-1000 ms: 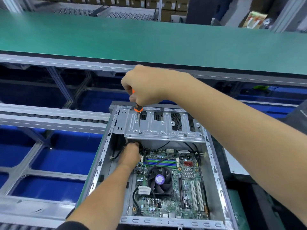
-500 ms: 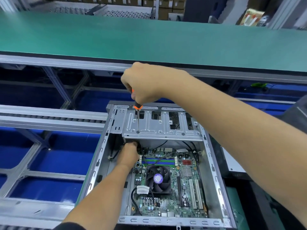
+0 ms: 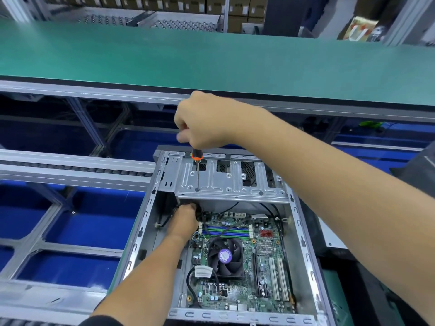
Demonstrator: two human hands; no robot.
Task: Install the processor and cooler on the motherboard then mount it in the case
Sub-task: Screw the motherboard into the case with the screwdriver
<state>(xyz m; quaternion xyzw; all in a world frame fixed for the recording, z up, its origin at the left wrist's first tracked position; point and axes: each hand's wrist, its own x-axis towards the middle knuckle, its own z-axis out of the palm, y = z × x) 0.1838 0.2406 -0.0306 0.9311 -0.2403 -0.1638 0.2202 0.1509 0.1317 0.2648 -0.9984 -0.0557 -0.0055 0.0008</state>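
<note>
An open grey case (image 3: 303,234) lies in front of me with the green motherboard (image 3: 263,274) inside it. A black cooler fan (image 3: 225,257) with a purple hub sits on the board. My right hand (image 3: 207,121) is shut on a screwdriver (image 3: 197,168) with an orange collar, held upright, its tip on a hole in the metal drive bracket (image 3: 235,182) at the case's far end. My left hand (image 3: 186,217) reaches under that bracket at the board's far left corner, its fingers around black cables; what it grips there is hidden.
A green conveyor belt (image 3: 211,60) runs across beyond the case. Metal roller rails (image 3: 70,168) and blue bins (image 3: 70,231) lie to the left. Cardboard boxes (image 3: 188,5) are stacked far behind. Black cables (image 3: 190,290) loop over the board's left side.
The view has shifted slightly. My right hand has turned on the screwdriver handle while the tip stays at the same bracket hole. My left hand stays under the bracket.
</note>
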